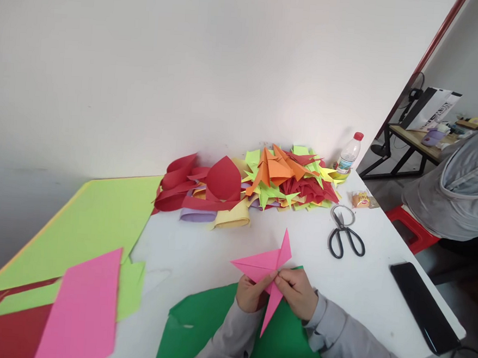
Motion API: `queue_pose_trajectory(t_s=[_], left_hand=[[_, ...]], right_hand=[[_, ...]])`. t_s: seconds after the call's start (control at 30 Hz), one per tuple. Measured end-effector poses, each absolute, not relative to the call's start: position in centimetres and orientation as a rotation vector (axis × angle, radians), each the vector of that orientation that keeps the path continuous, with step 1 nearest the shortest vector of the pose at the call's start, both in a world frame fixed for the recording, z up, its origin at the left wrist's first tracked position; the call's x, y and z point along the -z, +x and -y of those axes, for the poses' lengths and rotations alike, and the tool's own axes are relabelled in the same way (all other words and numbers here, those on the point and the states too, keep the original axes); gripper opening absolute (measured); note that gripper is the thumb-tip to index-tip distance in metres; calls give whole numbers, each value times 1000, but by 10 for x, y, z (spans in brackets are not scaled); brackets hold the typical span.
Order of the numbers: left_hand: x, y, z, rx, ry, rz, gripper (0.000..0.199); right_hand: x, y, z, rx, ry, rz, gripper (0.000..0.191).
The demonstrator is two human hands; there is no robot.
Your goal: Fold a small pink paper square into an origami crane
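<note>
A folded pink paper shape with long pointed arms [255, 261] is held up between both hands, above the table's front part. My left hand [251, 294] is closed on it from below left, the thumb lying on its middle. My right hand [297, 293] pinches the same shape near its centre, covering the arm on that side. Beneath the hands lies a green paper sheet [200, 312]. To the left rests a flat pink sheet [85, 304] on top of red and lime paper.
Lime sheets [92, 223] cover the left side. Along the wall lie curled red paper pieces [223, 179] and folded orange ones [272, 167]. To the right are scissors [341, 232], a phone [424, 306], a wrapped snack [361, 199] and a bottle [349, 154]. A person [459, 189] sits beyond.
</note>
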State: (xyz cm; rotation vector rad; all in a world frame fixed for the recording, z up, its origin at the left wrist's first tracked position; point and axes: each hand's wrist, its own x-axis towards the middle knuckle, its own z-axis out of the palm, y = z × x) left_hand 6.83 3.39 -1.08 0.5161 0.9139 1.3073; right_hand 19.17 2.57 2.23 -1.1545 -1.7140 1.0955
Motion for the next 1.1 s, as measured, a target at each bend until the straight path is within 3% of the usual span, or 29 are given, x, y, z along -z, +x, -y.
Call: queue_pose_trajectory(t_s=[0.57,0.87,1.1], left_hand=[[14,63,-36,-1313,507,-916,29],[11,58,-38,-1310,540,-922,26],[8,61,-33,-1231,644,-939,30]], right_hand=[[-17,188,-24,-1020,-1165,1732,49],[-13,189,-26,-1121,-1179,1601,64],[-15,194,-31,-1274,-1233,1368,63]])
